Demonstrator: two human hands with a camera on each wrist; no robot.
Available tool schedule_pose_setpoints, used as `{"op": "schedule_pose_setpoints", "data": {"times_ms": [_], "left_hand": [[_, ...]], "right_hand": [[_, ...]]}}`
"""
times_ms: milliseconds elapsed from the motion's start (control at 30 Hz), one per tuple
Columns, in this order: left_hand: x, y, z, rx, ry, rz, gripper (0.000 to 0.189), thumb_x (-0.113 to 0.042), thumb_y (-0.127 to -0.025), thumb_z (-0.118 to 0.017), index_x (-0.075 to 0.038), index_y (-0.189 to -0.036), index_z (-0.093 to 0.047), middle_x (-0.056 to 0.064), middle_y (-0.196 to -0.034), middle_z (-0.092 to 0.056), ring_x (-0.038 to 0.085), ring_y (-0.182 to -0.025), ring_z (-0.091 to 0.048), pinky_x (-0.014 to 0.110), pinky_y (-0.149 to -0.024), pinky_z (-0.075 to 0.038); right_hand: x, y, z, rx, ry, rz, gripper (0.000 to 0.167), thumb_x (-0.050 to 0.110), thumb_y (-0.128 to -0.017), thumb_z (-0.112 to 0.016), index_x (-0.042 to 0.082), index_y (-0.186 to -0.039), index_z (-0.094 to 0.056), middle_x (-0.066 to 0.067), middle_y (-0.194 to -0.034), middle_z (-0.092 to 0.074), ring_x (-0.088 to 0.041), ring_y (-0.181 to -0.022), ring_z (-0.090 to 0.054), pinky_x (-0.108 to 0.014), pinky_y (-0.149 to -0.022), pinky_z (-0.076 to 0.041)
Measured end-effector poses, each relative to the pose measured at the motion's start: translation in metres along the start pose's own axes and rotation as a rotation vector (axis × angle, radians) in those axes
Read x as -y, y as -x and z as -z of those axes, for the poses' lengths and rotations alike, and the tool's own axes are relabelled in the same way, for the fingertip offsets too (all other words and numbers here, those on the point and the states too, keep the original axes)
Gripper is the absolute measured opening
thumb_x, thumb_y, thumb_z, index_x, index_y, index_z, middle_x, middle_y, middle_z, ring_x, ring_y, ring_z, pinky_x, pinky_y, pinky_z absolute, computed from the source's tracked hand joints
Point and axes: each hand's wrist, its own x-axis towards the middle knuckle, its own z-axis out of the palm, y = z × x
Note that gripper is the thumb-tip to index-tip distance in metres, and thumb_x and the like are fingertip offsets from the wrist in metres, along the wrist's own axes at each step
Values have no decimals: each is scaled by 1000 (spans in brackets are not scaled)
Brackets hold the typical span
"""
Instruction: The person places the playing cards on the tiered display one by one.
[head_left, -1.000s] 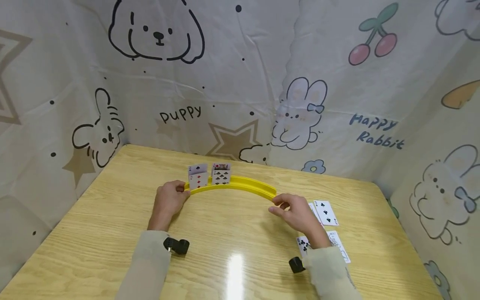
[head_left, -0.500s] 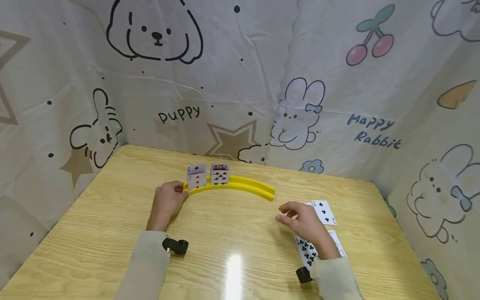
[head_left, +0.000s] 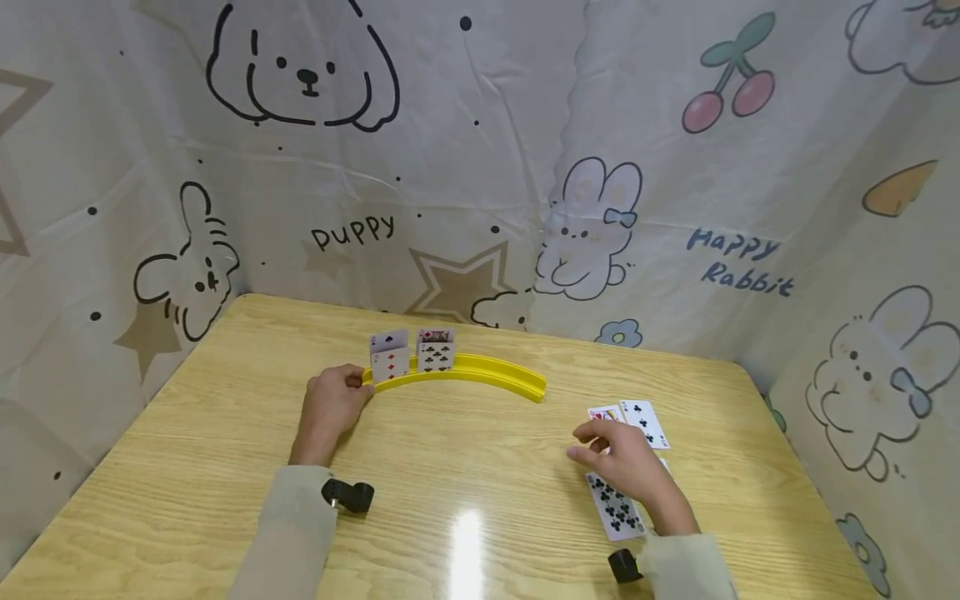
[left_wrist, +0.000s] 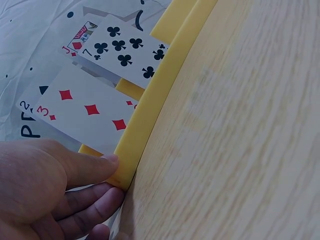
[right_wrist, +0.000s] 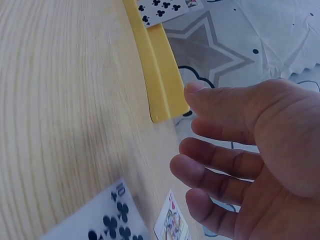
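Observation:
A curved yellow card holder (head_left: 498, 375) lies on the table, its left end pinched between the thumb and fingers of my left hand (head_left: 330, 410). Upright in it stand a three of diamonds (left_wrist: 90, 107) with a black two (head_left: 388, 339) behind, then a seven of clubs (left_wrist: 122, 47) with a jack of diamonds (left_wrist: 80, 40) behind. My right hand (head_left: 628, 467) hovers beyond the holder's right end, fingers loosely bent and holding nothing. Below and around it lie a ten of clubs (head_left: 615, 510), a three of clubs (head_left: 647, 417) and a red face card (head_left: 606, 413), partly covered.
The wooden table (head_left: 450, 467) carries the holder and loose cards. Behind and to the right hangs a printed cloth (head_left: 480, 167) that meets the table's far edge. A small black camera mount (head_left: 349, 495) sits on the left wrist, another (head_left: 624, 567) on the right.
My right hand has left the holder's right end and moved right and nearer to me, over the loose cards. My left hand keeps its grip on the left end.

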Motion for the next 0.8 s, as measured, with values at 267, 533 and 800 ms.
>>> {"op": "schedule_pose_setpoints", "data": {"times_ms": [267, 533, 800], "left_hand": [[1, 0, 1, -4, -15, -8, 36, -13, -94, -71, 3, -125, -66, 17, -108, -70, 30, -99, -64, 46, -85, -50], [1, 1, 0, -2, -7, -9, 36, -13, -93, -71, 4, -125, -66, 17, -108, -70, 30, -98, -64, 46, -85, -51], [0, 0, -1, -1, 1, 15, 36, -14, -94, -70, 2, -126, -66, 17, -109, -70, 29, -99, -63, 45, -86, -51]], "right_hand": [[-9, 7, 5, 4, 14, -27, 29, 17, -88, -78, -1, -110, -71, -7, -104, -70, -16, -85, -62, -33, -71, -51], [-17, 15, 9, 19, -3, -66, 30, 15, -86, -79, -2, -111, -71, -9, -105, -70, -16, -83, -62, -31, -69, -51], [-23, 19, 9, 30, 3, -87, 33, 10, -81, -83, -3, -109, -71, -8, -101, -71, -15, -80, -61, -30, -67, -51]]}}
